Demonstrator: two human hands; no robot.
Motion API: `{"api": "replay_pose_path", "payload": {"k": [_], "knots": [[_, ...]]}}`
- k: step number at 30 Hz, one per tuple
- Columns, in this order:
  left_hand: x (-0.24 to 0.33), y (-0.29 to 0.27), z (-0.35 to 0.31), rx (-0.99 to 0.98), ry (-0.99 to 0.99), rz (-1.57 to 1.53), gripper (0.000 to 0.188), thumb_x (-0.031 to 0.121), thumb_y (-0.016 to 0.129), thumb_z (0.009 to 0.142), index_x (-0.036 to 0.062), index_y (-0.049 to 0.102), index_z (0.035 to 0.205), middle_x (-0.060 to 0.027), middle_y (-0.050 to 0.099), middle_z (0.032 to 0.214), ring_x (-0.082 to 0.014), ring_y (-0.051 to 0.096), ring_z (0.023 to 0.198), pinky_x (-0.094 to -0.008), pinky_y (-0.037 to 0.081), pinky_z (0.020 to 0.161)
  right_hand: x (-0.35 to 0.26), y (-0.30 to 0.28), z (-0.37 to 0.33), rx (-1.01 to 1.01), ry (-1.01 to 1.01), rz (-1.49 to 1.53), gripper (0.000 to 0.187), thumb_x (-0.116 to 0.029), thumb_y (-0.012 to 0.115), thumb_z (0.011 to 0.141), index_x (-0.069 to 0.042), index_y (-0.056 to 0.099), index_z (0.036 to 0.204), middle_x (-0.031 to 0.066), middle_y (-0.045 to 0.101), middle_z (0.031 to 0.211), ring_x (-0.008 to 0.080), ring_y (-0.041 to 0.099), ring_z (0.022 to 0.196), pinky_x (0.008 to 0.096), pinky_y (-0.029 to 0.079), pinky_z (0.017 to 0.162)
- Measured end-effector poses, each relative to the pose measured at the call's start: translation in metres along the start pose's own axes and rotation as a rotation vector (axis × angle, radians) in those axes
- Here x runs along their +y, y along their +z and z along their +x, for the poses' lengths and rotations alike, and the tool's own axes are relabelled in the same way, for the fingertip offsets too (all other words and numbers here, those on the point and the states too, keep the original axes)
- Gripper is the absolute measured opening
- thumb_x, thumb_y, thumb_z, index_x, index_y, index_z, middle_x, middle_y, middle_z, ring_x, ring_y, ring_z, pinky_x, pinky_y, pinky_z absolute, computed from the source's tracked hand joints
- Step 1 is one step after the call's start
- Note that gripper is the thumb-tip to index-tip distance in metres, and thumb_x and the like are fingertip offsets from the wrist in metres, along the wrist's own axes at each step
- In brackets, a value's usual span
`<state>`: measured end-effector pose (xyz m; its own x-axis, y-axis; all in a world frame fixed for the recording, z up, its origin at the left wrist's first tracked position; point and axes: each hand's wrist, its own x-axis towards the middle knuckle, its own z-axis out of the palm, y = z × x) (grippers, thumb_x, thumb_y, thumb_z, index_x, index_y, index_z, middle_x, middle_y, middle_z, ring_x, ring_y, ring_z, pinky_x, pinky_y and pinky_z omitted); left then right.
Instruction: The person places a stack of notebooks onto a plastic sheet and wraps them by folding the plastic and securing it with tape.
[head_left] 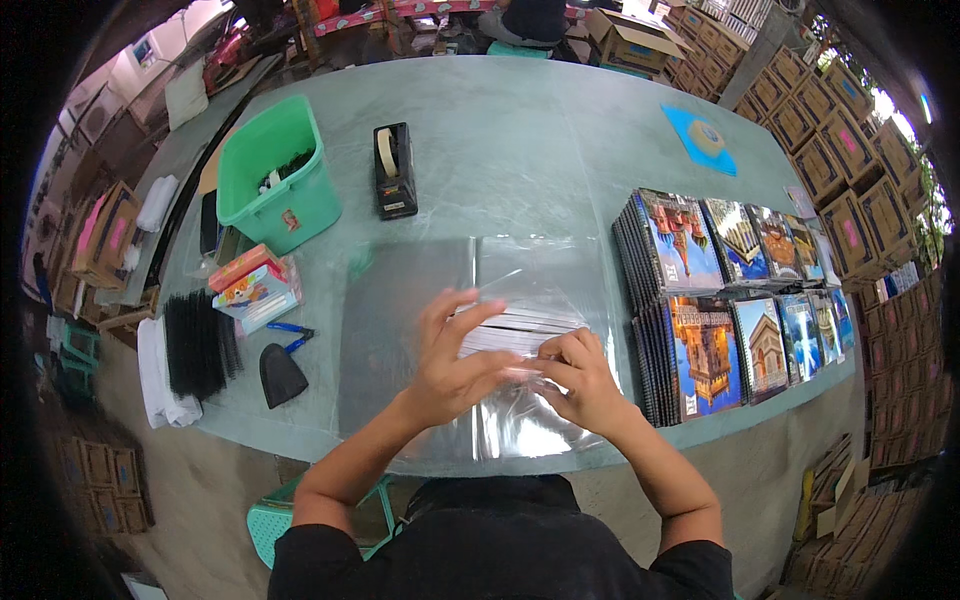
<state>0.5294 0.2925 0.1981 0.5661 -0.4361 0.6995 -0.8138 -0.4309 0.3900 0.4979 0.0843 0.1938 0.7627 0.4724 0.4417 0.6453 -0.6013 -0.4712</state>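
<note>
At the front middle of the table, clear plastic sheets (400, 290) lie spread out and shine in the light. On them sits a bundle with several pale, layered edges (525, 320), partly hidden by my hands; it looks like stacked notebooks. My left hand (447, 362) is over the bundle's left side, fingers spread and slightly blurred, thumb reaching toward the right hand. My right hand (582, 382) is at the bundle's near right side with curled, pinching fingers. What they pinch is hidden, though clear film lies around them.
Stacks of spiral notebooks (690, 350) with picture covers stand at right. A black tape dispenser (397, 180), green bin (290, 215), small boxes (255, 290), blue-handled tool (290, 340) and black bristle-like bundle (200, 345) lie left. A blue sheet (690, 130) bears a round roll.
</note>
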Motion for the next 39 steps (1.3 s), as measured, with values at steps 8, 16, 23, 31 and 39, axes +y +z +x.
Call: {"api": "replay_pose_path", "payload": {"k": [8,16,23,31,39], "knots": [[-0.008,-0.021,0.022,0.064,-0.153,-0.210,0.065,0.040,0.080,0.058,0.0117,0.058,0.112,-0.0143,0.054,0.118,-0.0310,0.044,0.114,-0.0410,0.034,0.094,-0.003,0.010,0.008,0.119,0.107,0.006,0.017,-0.011,0.070,0.064,-0.012,0.066,0.081,0.0014,0.053,0.082,0.0214,0.047,0.078,0.0335,0.035,0.068],[-0.043,0.003,0.015,-0.305,-0.747,-0.532,0.068,0.030,0.083,0.058,0.0036,0.056,0.115,-0.0110,0.061,0.099,-0.0189,0.056,0.097,-0.0309,0.043,0.083,-0.008,0.008,0.021,0.429,0.303,-0.061,0.050,-0.018,0.078,0.064,-0.005,0.059,0.108,0.0060,0.057,0.088,0.0200,0.051,0.090,0.0305,0.040,0.077],[-0.045,-0.005,0.042,-0.450,-0.273,-0.221,0.024,0.015,0.072,0.070,0.0025,0.064,0.089,-0.0098,0.059,0.083,-0.0227,0.056,0.082,-0.0319,0.047,0.071,0.040,-0.009,0.050,-0.073,0.482,0.390,0.025,-0.008,0.073,0.063,-0.004,0.063,0.085,0.0022,0.056,0.079,0.0148,0.056,0.075,0.0259,0.045,0.069],[-0.005,-0.016,0.013,-0.445,0.151,0.082,0.029,0.013,0.063,0.068,-0.0001,0.062,0.094,-0.0110,0.058,0.087,-0.0257,0.056,0.081,-0.0364,0.047,0.071,-0.035,-0.013,0.021,-0.315,0.013,-0.519,0.032,-0.005,0.056,0.071,-0.003,0.057,0.103,0.0118,0.056,0.103,0.0274,0.052,0.103,0.0379,0.040,0.090],[-0.008,0.008,-0.014,-0.179,0.457,0.082,0.019,0.007,0.061,0.067,-0.0003,0.060,0.084,-0.0062,0.051,0.079,-0.0200,0.053,0.078,-0.0296,0.047,0.065,-0.009,-0.025,0.015,-0.180,0.077,-0.160,0.034,-0.025,0.054,0.086,-0.008,0.057,0.115,0.0077,0.045,0.132,0.0279,0.032,0.129,0.0502,0.022,0.105]]}}
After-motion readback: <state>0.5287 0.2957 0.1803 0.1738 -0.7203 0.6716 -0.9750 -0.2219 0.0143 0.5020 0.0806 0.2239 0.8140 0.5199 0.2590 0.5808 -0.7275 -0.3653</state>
